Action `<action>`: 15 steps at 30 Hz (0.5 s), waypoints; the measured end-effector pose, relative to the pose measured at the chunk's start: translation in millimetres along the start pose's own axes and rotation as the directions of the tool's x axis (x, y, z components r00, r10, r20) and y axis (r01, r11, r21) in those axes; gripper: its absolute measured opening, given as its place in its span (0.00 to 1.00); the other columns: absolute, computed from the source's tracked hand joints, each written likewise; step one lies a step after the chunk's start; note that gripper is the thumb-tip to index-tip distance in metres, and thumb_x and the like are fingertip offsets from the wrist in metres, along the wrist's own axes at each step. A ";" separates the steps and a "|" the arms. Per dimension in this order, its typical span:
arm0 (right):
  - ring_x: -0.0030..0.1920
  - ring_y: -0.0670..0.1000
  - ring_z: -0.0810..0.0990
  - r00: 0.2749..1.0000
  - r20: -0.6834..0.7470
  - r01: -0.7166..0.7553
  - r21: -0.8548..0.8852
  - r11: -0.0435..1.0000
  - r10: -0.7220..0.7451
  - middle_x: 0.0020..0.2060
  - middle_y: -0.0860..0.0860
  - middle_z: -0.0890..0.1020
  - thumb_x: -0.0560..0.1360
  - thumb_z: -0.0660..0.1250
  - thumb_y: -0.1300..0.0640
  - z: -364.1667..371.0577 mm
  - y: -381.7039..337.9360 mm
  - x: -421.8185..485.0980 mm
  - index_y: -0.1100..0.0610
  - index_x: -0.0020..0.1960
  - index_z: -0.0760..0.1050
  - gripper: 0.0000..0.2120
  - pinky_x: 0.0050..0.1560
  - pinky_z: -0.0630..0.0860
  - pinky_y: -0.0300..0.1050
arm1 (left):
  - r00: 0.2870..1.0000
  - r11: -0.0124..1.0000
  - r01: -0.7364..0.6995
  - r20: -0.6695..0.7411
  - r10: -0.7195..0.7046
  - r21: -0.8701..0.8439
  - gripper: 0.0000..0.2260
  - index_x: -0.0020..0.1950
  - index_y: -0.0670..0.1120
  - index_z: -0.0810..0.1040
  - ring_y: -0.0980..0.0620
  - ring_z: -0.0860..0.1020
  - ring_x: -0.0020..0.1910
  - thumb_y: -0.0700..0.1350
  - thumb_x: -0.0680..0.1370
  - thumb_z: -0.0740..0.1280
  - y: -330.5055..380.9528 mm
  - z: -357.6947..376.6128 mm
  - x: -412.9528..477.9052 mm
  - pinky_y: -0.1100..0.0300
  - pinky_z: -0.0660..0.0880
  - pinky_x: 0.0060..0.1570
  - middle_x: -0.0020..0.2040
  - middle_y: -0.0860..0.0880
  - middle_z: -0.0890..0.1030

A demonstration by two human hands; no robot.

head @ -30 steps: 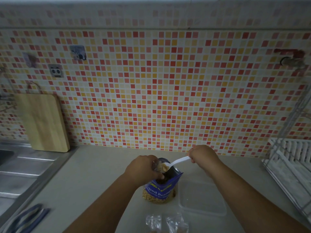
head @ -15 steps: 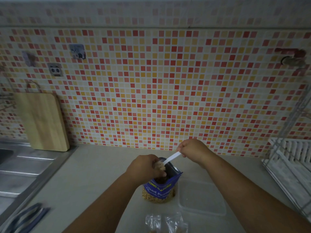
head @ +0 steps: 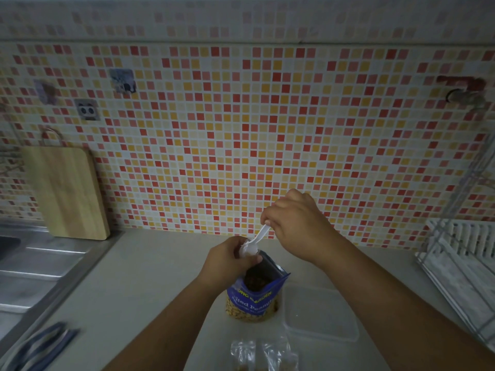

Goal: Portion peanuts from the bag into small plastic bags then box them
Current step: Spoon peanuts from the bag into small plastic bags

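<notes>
The peanut bag (head: pixel 253 301) stands open on the counter (head: pixel 160 277), just left of the clear box (head: pixel 318 314). The left hand (head: pixel 230 261) curls at its mouth, pinching what looks like a small clear bag (head: pixel 244 251) — thin, limp film, best held by its rim. The right hand (head: pixel 297 231) pinches the handle of a white spoon (head: pixel 262 232), light and stiff. The pouch is soft and probably tips easily. Open counter lies left toward the sink (head: pixel 40 263) — the dish rack (head: pixel 460 263) crowds the right, and spare bags (head: pixel 263 354) lie at the near edge.
</notes>
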State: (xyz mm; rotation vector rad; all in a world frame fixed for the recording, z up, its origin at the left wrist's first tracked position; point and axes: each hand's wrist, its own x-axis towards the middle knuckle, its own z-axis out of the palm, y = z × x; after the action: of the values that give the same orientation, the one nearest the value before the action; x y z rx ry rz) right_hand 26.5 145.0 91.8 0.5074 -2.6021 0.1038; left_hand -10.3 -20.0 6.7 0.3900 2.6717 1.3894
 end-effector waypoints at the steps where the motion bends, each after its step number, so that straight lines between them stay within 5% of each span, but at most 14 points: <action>1: 0.49 0.53 0.73 1.000 -0.006 0.011 -0.014 1.000 -0.011 0.42 0.47 0.83 0.77 0.63 0.59 0.2 0.3 -0.9 0.50 0.51 0.81 0.09 0.50 0.66 0.47 | 1.000 1.000 -0.001 0.004 0.001 -0.005 0.15 0.55 0.51 0.75 0.57 0.76 0.44 0.52 0.71 0.72 0.3 -0.2 -0.5 0.70 0.69 0.36 0.46 0.54 0.79; 10: 0.40 0.51 0.75 0.984 -0.176 -0.046 -0.090 0.995 0.030 0.34 0.46 0.82 0.73 0.62 0.57 -13.7 13.5 -12.6 0.50 0.43 0.82 0.09 0.43 0.69 0.46 | 1.000 0.994 -0.002 0.017 0.004 -0.112 0.13 0.54 0.52 0.74 0.55 0.77 0.47 0.49 0.72 0.72 0.8 -4.1 -4.8 0.68 0.71 0.39 0.48 0.54 0.80; 15: 0.42 0.53 0.76 0.952 -0.239 -0.215 -0.067 0.974 0.193 0.37 0.48 0.84 0.75 0.60 0.57 -17.6 23.5 -18.2 0.52 0.45 0.82 0.11 0.44 0.69 0.46 | 0.999 0.974 0.008 0.035 0.000 -0.227 0.17 0.58 0.52 0.76 0.53 0.79 0.53 0.47 0.71 0.74 -3.0 -4.9 -5.9 0.59 0.78 0.51 0.53 0.53 0.81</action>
State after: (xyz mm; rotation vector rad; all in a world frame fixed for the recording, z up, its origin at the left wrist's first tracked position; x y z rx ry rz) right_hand 40.4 175.8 99.1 0.1786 -2.4090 0.1032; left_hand -6.2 -27.1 7.0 0.3815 2.4482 1.6476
